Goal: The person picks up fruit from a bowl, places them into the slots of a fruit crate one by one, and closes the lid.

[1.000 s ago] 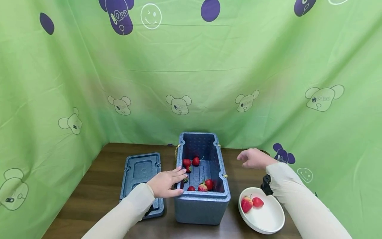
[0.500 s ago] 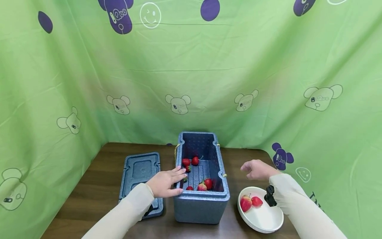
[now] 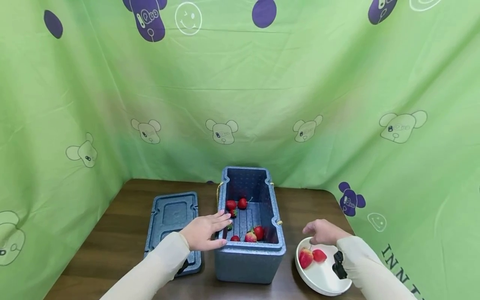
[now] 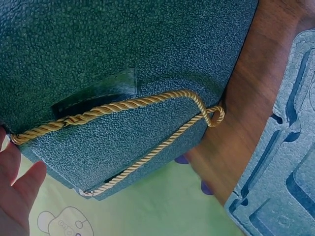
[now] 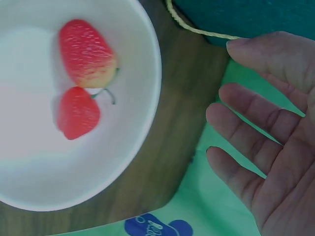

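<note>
My left hand (image 3: pixel 205 231) rests on the left rim of a blue foam box (image 3: pixel 250 263), its fingers fairly straight and reaching over the edge. Inside the box lie several strawberries (image 3: pixel 250 237), some near the front and some further back. Over the far edge of a white bowl (image 3: pixel 325 281) hovers my right hand (image 3: pixel 325 232), holding nothing, fingers loosely bent. Two red fruits are in that bowl: a larger strawberry (image 5: pixel 86 51) with a pale yellowish end, and a smaller red one (image 5: pixel 78 113) with a thin stem beside it.
The box's blue lid (image 3: pixel 173 212) lies flat on the brown wooden table (image 3: pixel 105 246), left of the box. A gold rope handle (image 4: pixel 133 104) runs along the box's side. Green printed cloth (image 3: pixel 240 83) hangs behind and at both sides.
My right hand has come down and nearer, from beyond the bowl to above its far edge. The left hand stays on the box rim. The head view has shifted slightly.
</note>
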`<action>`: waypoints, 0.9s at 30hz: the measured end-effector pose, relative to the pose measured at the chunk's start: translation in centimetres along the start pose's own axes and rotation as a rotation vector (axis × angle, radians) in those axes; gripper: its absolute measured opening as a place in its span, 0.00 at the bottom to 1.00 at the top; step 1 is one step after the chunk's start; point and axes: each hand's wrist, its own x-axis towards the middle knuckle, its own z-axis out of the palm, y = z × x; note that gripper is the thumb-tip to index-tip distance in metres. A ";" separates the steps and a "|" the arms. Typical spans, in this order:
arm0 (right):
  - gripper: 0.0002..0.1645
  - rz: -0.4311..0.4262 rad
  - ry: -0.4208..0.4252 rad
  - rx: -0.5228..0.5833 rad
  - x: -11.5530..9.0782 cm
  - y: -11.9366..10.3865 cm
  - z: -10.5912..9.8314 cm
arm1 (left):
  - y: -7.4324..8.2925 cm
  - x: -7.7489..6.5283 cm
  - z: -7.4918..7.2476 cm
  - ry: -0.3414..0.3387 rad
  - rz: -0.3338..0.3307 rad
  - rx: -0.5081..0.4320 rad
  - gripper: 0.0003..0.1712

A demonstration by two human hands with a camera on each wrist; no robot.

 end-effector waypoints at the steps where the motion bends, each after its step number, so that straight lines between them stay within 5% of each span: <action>1: 0.15 -0.002 -0.002 -0.005 0.0 0.2 0.3 | 0.0 -0.1 0.0 0.002 0.006 0.001 0.33; 10: 0.15 -0.057 0.050 -0.038 0.0 1.2 2.8 | -0.1 0.0 0.2 -0.003 0.004 0.011 0.33; 20: 0.19 -0.026 0.086 0.020 -0.2 2.2 5.5 | 0.0 0.0 0.1 -0.024 -0.035 -0.005 0.33; 27: 0.16 -0.148 0.094 0.054 -0.6 3.2 7.1 | 0.0 0.0 -0.1 -0.034 -0.050 -0.008 0.34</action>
